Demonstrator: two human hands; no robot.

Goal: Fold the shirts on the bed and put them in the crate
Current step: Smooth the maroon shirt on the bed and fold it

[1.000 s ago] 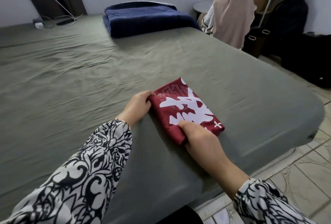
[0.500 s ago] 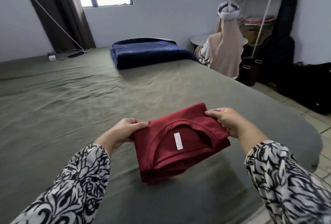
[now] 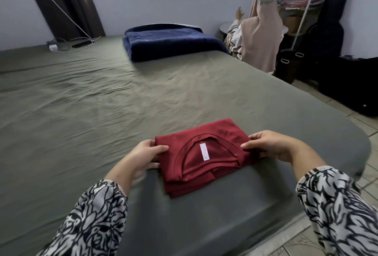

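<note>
The folded red shirt (image 3: 201, 154) lies near the bed's (image 3: 102, 112) front edge. The left hand (image 3: 143, 156) and right hand (image 3: 270, 145) pinch its opposite sides. Folding appears complete; next, carry it to the crate, not visible here.

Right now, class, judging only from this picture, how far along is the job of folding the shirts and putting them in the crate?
Done: the red shirt is folded into a compact stack, collar and label up, near the edge of the bed. In hand: the left hand and right hand pinch its opposite sides. Left: moving it to the crate, which is not in view. No other shirts show on the bed.
</note>
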